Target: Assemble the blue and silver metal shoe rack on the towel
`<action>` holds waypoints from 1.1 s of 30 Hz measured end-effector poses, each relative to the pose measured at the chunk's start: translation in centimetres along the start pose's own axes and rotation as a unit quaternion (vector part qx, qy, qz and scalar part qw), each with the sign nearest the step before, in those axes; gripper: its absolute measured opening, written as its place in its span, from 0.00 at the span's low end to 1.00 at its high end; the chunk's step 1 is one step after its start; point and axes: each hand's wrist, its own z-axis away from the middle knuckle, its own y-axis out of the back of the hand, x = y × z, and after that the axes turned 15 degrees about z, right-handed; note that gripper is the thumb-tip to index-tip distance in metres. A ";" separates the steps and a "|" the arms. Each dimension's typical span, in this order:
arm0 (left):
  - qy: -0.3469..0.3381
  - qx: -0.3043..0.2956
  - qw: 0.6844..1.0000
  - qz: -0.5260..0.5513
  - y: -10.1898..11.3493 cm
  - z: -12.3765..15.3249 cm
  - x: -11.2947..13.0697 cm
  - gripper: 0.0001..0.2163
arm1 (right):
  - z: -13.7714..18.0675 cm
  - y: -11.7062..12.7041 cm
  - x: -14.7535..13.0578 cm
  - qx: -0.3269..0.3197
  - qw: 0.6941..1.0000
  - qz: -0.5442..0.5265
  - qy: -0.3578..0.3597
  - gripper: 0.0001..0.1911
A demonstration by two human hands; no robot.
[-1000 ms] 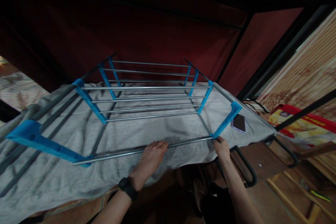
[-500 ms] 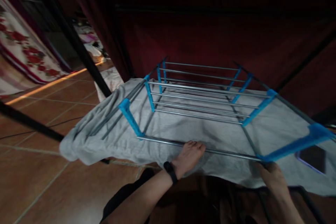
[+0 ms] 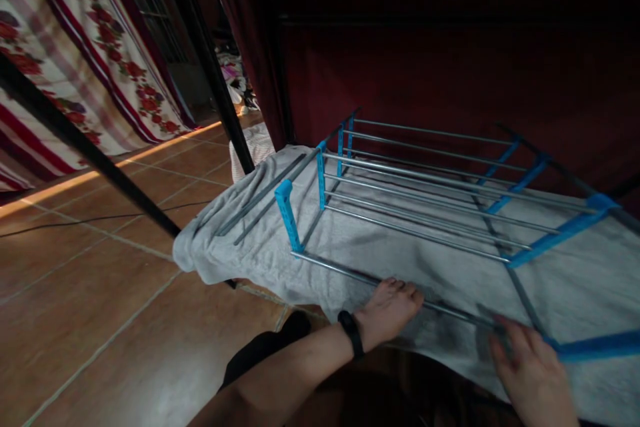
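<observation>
A rack (image 3: pixel 415 197) of metal rods and blue plastic brackets, like a shoe rack, lies on a grey blanket. My left hand (image 3: pixel 393 307), with a black band on its wrist, is closed over the front metal rod (image 3: pixel 335 267) near its middle. That rod meets a blue bracket (image 3: pixel 289 217) on its left. Farther right, my right hand (image 3: pixel 533 363) is curled around the same rod, slightly smeared by motion. Just beyond it lies the right front blue bracket (image 3: pixel 600 345), partly cut off by the picture's edge.
The grey blanket (image 3: pixel 240 260) covers a low surface with its front edge near me. Black metal poles (image 3: pixel 100 153) slant at the left. Tiled floor (image 3: pixel 100 293) and a flowered curtain (image 3: pixel 110 47) lie beyond. A dark red cloth (image 3: pixel 425 73) hangs behind the rack.
My view has turned left, so the rack appears farther right. My right hand has moved off the right front bracket, leftward along the rod. My left hand keeps its grip on the rod.
</observation>
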 end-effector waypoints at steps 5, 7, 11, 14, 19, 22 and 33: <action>-0.003 0.011 1.000 -0.015 -0.1 0.3 0.3 0.07 | -1.3 -1.1 -3.5 -0.036 0.990 0.024 0.135 0.21; -0.005 0.026 0.999 -0.020 0.5 0.5 0.2 0.05 | -1.2 -1.7 -3.2 -0.042 0.987 0.030 0.153 0.23; 0.004 0.160 0.987 -0.023 4.0 2.4 -1.3 0.07 | -1.5 -3.2 -1.3 -0.018 0.979 0.029 0.201 0.24; 0.046 0.384 0.922 -0.035 8.3 5.1 -3.7 0.03 | -2.0 -4.0 -0.3 0.015 0.975 0.030 0.220 0.20; 0.139 0.623 0.770 -0.012 13.2 9.1 -9.1 0.23 | -1.8 -3.5 -0.7 0.020 0.981 0.026 0.190 0.19; 0.207 0.616 0.751 0.120 13.1 10.3 -11.9 0.35 | -1.4 -2.9 -1.3 0.005 0.986 0.015 0.164 0.19; 0.351 0.406 0.699 0.472 11.3 11.8 -14.4 0.18 | -1.2 -3.2 -1.1 -0.014 0.985 0.031 0.171 0.23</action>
